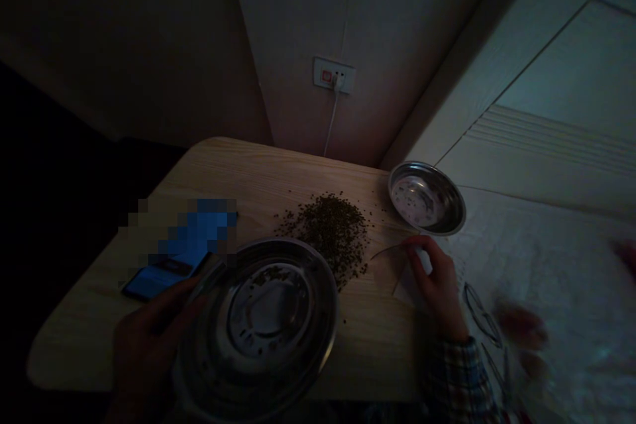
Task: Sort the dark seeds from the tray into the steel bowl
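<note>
My left hand (149, 338), at the lower left, grips a shiny metal bowl (322, 344) by its left rim. The bowl is tilted, and a few dark bits lie inside it. Just beyond its rim, a pile of small dark seed-like grains (332, 228) is spread on the wooden table. My right hand (437, 281) is to the right of the pile, its fingers pinched on a thin, curved, pointed tool (388, 250). The tool's tip points left, close to the edge of the grains. A second metal bowl (450, 212) stands behind my right hand, with dark spots inside.
A phone with a lit screen (149, 283) lies left on the wooden table (238, 162). A pale sheet (410, 288) is under my right hand. Glasses (481, 316) lie on the white surface at right, near a blurred reddish shape (521, 326). A cable hangs from the wall socket (334, 75).
</note>
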`<state>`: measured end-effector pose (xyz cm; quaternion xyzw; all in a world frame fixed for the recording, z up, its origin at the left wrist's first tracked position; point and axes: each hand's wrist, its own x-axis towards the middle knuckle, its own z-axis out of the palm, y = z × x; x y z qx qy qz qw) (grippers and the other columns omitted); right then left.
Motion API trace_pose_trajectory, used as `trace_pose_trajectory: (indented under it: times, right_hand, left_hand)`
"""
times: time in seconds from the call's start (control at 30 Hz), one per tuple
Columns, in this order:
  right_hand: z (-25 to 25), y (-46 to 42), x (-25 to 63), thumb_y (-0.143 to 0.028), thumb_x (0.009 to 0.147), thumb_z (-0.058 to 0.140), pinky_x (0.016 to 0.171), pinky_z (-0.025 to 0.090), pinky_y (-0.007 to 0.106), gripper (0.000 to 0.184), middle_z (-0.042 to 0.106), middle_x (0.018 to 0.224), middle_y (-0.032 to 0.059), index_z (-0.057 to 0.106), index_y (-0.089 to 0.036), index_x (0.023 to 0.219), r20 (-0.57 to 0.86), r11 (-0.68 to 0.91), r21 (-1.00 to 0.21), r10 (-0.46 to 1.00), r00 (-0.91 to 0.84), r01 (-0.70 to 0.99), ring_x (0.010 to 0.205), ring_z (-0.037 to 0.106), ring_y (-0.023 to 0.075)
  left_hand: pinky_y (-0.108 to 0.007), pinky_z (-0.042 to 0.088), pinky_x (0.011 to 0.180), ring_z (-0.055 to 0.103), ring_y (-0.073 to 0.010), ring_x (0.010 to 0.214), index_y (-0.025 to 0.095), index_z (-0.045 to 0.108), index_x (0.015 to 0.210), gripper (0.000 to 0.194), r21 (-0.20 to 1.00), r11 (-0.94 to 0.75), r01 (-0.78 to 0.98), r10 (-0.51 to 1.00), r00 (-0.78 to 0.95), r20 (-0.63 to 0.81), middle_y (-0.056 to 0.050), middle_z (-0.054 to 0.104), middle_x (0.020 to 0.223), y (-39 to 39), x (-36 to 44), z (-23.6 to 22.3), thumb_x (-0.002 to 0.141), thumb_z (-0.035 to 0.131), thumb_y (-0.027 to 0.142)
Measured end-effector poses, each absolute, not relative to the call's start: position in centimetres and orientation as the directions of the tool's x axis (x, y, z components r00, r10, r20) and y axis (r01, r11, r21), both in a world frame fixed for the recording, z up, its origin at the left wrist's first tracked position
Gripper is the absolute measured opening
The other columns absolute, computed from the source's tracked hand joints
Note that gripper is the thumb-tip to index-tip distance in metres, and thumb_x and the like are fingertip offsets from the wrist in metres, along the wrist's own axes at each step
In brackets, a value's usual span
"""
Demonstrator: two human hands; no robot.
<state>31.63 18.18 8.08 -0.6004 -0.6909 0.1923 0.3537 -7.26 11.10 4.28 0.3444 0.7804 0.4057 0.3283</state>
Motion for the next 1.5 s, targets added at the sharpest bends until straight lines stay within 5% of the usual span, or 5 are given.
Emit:
trace_pose_trajectory:
  times: [0.4, 0.77, 1.1, 1.5]
  right_hand:
    - [8.4, 18.0, 31.2, -0.025, 0.086, 0.046, 0.068, 0.045, 0.029, 0.023, 0.058, 0.084, 0.0025, 0.051, -0.022, 0.109, 0.205, 0.162, -0.779, 0.979, 0.003, 0.606, 0.075, 0.056, 0.0163]
    - [8.7, 18.2, 30.6, -0.025, 0.085, 0.048, 0.069, 0.045, 0.028, 0.016, 0.062, 0.083, 0.0032, 0.061, -0.02, 0.09, 0.109, 0.164, -0.791, 0.986, -0.129, 0.589, 0.077, 0.058, 0.0173]
    - [9.2, 17.8, 30.5, -0.034, 0.089, 0.043, 0.069, 0.047, 0.029, 0.027, 0.067, 0.078, 0.0034, 0.066, -0.019, 0.087, 0.027, 0.105, -0.851, 0.987, -0.157, 0.515, 0.073, 0.062, 0.018]
    - [9.3, 17.7, 30.7, -0.031, 0.088, 0.046, 0.072, 0.047, 0.029, 0.024, 0.068, 0.079, 0.0026, 0.067, -0.021, 0.081, 0.086, 0.136, -0.793, 0.99, -0.112, 0.593, 0.078, 0.063, 0.0189]
  left_hand:
    - [-0.018, 0.048, 0.051, 0.06, -0.0151, 0.065, 0.022, 0.066, 0.096, 0.046, 0.835, 0.454, 0.312, 0.799, -0.556, -0.227, 0.001, 0.069, 0.074, 11.3, -7.1, 4.9, 0.058, 0.07, 0.046]
    - [-0.022, 0.051, 0.056, 0.063, -0.0186, 0.071, 0.023, 0.066, 0.098, 0.045, 0.849, 0.451, 0.276, 0.798, -0.551, -0.244, 0.0, 0.071, 0.083, 10.9, -7.5, 4.1, 0.059, 0.071, 0.044]
    - [-0.022, 0.051, 0.058, 0.062, -0.0183, 0.072, 0.023, 0.065, 0.098, 0.044, 0.858, 0.43, 0.282, 0.811, -0.539, -0.229, -0.001, 0.07, 0.082, 11.1, -7.3, 4.3, 0.06, 0.07, 0.043]
    - [-0.021, 0.051, 0.058, 0.063, -0.0177, 0.072, 0.021, 0.066, 0.097, 0.043, 0.867, 0.429, 0.253, 0.798, -0.556, -0.233, 0.0, 0.071, 0.081, 11.2, -6.8, 4.9, 0.059, 0.072, 0.04]
